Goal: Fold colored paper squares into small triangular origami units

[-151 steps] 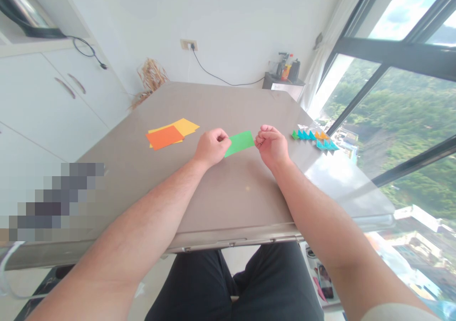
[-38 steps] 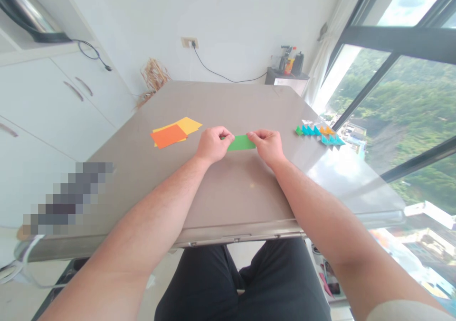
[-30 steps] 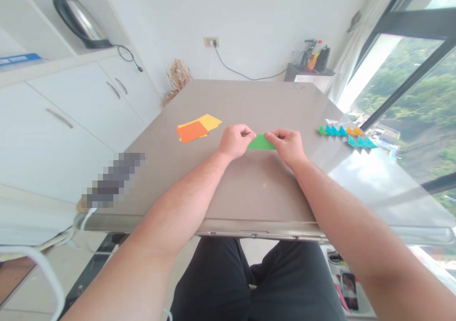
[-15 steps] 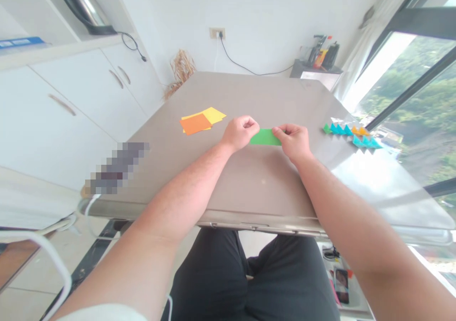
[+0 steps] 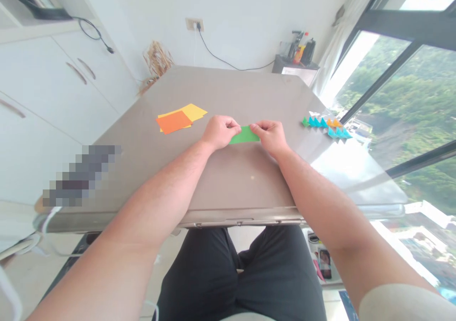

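So the green paper (image 5: 245,135) is a narrow strip around mid-surface (image 5: 224,183), pinched near one end by the left hand (image 5: 221,132) and near the other by the right hand (image 5: 270,136). Looks like early folding, no peaks yet. Off right, the little folded pieces (image 5: 312,122) seem done; over left, an orange sheet (image 5: 174,122) and yellow sheets (image 5: 194,111) lie flat, apparently unfolded.

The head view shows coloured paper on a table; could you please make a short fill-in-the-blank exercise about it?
1. The left hand and right hand hold a piece of paper coloured ____.
2. The orange sheet lies partly over ____ paper.
3. Small folded pieces stand on the table, to the person's ____.

Missing words: green; yellow; right.
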The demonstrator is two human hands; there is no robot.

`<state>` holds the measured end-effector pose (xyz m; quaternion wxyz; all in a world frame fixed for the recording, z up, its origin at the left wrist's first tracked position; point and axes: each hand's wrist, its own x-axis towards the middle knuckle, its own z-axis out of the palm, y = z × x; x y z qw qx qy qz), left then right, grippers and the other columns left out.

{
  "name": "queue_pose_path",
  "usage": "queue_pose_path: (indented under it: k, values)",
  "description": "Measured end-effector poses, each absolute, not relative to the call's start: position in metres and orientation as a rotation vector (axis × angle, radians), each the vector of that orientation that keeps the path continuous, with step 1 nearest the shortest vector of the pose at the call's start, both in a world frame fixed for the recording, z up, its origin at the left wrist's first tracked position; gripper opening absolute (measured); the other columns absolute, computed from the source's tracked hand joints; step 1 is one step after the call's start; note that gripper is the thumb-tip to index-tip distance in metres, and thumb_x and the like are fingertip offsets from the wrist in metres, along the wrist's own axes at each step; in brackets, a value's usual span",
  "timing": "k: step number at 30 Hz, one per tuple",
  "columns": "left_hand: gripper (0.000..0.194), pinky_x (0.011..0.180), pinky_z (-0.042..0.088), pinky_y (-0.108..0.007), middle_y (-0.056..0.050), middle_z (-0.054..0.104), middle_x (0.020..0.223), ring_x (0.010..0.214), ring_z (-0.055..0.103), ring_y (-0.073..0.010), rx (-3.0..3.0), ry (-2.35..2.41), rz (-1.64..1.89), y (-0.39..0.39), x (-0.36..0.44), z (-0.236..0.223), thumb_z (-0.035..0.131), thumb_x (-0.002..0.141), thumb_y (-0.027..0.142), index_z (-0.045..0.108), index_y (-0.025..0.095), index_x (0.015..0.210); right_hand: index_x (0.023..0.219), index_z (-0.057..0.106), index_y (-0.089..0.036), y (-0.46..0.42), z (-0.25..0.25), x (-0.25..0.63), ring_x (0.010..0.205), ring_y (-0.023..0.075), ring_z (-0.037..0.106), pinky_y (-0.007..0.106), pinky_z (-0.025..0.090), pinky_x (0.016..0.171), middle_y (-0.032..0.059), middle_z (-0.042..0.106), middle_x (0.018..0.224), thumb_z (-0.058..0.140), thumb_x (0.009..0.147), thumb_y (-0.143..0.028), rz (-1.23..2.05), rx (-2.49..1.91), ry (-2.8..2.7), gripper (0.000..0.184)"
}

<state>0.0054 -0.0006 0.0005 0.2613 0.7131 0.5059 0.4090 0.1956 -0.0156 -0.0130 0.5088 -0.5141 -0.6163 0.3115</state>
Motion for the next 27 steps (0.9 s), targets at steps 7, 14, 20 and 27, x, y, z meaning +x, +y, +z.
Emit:
queue_pose_path:
  k: [7, 14, 20, 27]
  values:
    - [0.014, 0.070, 0.050, -0.030, -0.003, 0.077, 0.080, 0.072, 0.067, -0.0188, 1.777, 1.250, 1.058, 0.008, -0.003, -0.006, 0.072, 0.077, 0.031, 0.078, 0.022, 0.085, 0.068, 0.072, -0.016, -0.014, -0.012, 0.199, 0.058, 0.0111, 0.043, 0.027, 0.033, 0.057, -0.0029, 0.052, 0.058, 0.068, 0.073, -0.045, 0.800, -1.227, -1.392, 0.030]
    - [0.024, 0.064, 0.046, -0.028, -0.004, 0.074, 0.078, 0.068, 0.064, -0.0171, 1.905, 1.212, 0.934, 0.000, -0.002, 0.002, 0.070, 0.076, 0.039, 0.076, 0.018, 0.086, 0.069, 0.073, -0.015, -0.017, -0.009, 0.194, 0.059, 0.0113, 0.045, 0.027, 0.035, 0.057, -0.0025, 0.055, 0.058, 0.068, 0.074, -0.045, 0.808, -1.246, -1.471, 0.031]
    - [0.022, 0.053, 0.036, -0.026, 0.001, 0.061, 0.060, 0.054, 0.049, -0.0119, 1.861, 1.327, 0.976, -0.004, 0.007, 0.000, 0.068, 0.075, 0.040, 0.070, 0.018, 0.071, 0.093, 0.080, -0.017, -0.017, -0.011, 0.189, 0.067, 0.0137, 0.057, 0.028, 0.044, 0.066, 0.0003, 0.069, 0.072, 0.071, 0.073, -0.038, 0.824, -1.176, -1.548, 0.031]
    - [0.019, 0.060, 0.040, -0.027, -0.001, 0.065, 0.065, 0.062, 0.054, -0.0135, 1.726, 1.275, 1.025, -0.003, 0.006, 0.002, 0.069, 0.070, 0.035, 0.072, 0.016, 0.074, 0.087, 0.080, -0.020, -0.017, -0.012, 0.188, 0.074, 0.0157, 0.064, 0.029, 0.050, 0.073, 0.0000, 0.074, 0.077, 0.068, 0.072, -0.025, 0.774, -1.169, -1.557, 0.020]
